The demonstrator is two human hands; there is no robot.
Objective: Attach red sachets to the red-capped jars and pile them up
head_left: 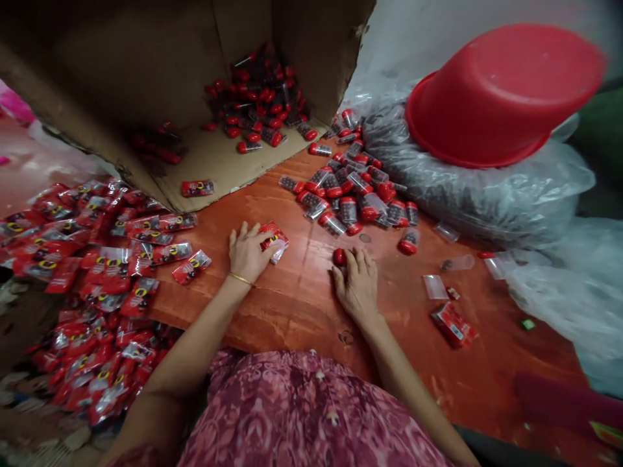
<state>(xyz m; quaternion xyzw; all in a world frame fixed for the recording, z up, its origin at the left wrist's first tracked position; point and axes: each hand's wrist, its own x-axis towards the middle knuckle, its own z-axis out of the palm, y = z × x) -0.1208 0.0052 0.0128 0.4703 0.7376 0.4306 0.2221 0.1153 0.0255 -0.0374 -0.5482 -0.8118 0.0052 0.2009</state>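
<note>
My left hand [247,251], with a thin bangle at its wrist, rests low over the table. Its thumb and forefinger pinch a small red printed packet [275,237], whose lower part looks pale or clear. To the right, my right hand [359,282] curls palm down over a small container; only its round red cap [339,257] shows between thumb and fingers, and the rest is hidden under the hand. Just beyond lies a heap of clear tubes with red caps [348,211] and dark contents.
A cardboard box [214,146] lies open at the back, with more capped tubes inside. Many red packets [111,266] pile up at left. A red tub [487,104] stands upside down on a filled plastic bag [487,201]. A red packet [455,325] lies at right on the wooden table [302,311].
</note>
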